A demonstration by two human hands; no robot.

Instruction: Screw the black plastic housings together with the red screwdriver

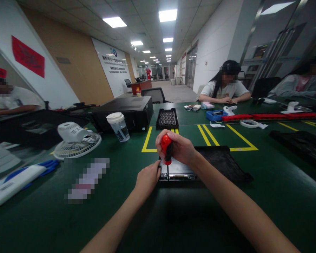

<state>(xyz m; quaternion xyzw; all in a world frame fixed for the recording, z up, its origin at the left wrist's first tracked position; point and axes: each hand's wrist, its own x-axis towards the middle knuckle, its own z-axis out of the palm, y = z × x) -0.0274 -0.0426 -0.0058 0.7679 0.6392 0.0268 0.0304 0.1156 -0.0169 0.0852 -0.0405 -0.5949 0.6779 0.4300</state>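
My right hand (183, 148) is closed around the red and black handle of a screwdriver (166, 142). The screwdriver stands upright, its thin shaft reaching down to the left front part of a flat silver-faced unit (180, 169). Whether the tip sits in a screw is too small to tell. My left hand (147, 176) grips the left edge of this unit, fingers partly hidden behind the edge. A black casing (222, 163) extends from the unit to the right, partly behind my right forearm.
Beyond my hands stands a black tray of small parts (167, 118). A lidded plastic cup (118, 127), a white fan (77, 140) and a large black box (123, 110) are on the left. Right lie a blue bin (216, 115) and a tape roll (249, 123). Other people sit around.
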